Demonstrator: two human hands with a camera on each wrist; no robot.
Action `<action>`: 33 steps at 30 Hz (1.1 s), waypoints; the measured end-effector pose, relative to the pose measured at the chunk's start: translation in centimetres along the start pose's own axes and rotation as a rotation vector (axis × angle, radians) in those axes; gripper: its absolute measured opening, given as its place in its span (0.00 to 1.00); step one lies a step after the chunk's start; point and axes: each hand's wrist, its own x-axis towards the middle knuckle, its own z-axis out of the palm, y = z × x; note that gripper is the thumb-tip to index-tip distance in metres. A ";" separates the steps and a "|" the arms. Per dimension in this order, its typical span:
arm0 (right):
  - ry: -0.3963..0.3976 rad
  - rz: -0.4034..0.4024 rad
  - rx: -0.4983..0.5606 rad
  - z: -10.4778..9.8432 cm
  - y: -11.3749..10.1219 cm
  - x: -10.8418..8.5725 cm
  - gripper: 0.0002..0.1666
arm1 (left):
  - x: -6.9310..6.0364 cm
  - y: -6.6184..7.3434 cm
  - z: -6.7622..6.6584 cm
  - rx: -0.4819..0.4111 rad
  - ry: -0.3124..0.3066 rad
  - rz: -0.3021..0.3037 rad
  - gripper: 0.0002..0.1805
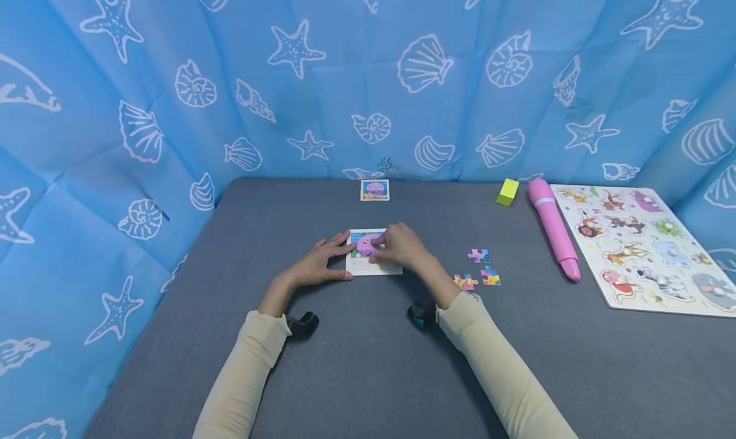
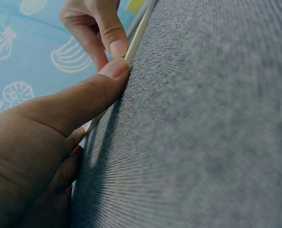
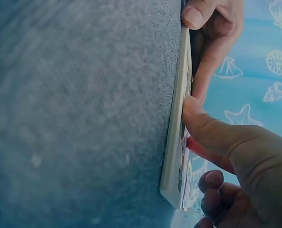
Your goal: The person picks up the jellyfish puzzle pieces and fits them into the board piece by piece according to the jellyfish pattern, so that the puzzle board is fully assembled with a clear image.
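A small white-framed puzzle board (image 1: 374, 269) with a pink sea-creature picture lies flat on the table. My left hand (image 1: 317, 261) grips its left side, thumb against the near edge and fingers toward the far corner. Over the right part of the picture, my right hand (image 1: 404, 247) pinches a puzzle piece with thumb and index finger, the other fingers curled; that piece is mostly hidden. In the right wrist view, the board's pale edge (image 3: 171, 164) shows, with the right thumb (image 3: 202, 123) on its surface.
Three loose jigsaw pieces (image 1: 490, 275) lie to the right. A small picture card (image 1: 375, 190) is at the far edge. Farther right are a yellow-green block (image 1: 507, 192), a pink pen-like stick (image 1: 554, 228) and an animal peg board (image 1: 650, 247). A blue curtain (image 1: 345, 94) hangs behind.
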 end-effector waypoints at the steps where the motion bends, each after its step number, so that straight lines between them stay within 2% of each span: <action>1: 0.001 0.014 -0.010 0.0 -0.1 0.0 0.25 | 0.0 0.0 0.0 0.001 0.001 0.000 0.40; 4: 0.013 0.022 -0.013 0.0 0.1 -0.1 0.25 | 0.1 0.1 0.0 0.001 -0.002 -0.003 0.40; 11: 0.022 0.025 0.060 0.1 0.7 -0.4 0.26 | 0.3 0.2 0.1 0.006 -0.009 -0.005 0.40; 14: 0.039 -0.004 0.113 0.0 1.4 -0.7 0.25 | 0.4 0.3 0.2 0.012 -0.014 0.005 0.40; 18: 0.074 0.007 0.198 -0.9 2.7 -1.6 0.22 | 0.4 0.4 0.4 0.005 -0.022 0.016 0.40; 26: 0.157 0.080 0.247 -4.2 7.2 -5.0 0.21 | -0.1 0.4 0.2 0.009 -0.003 -0.003 0.41; 33: 0.127 0.125 0.307 -6.8 12.3 -9.4 0.21 | -0.3 0.4 0.1 0.002 0.013 -0.005 0.41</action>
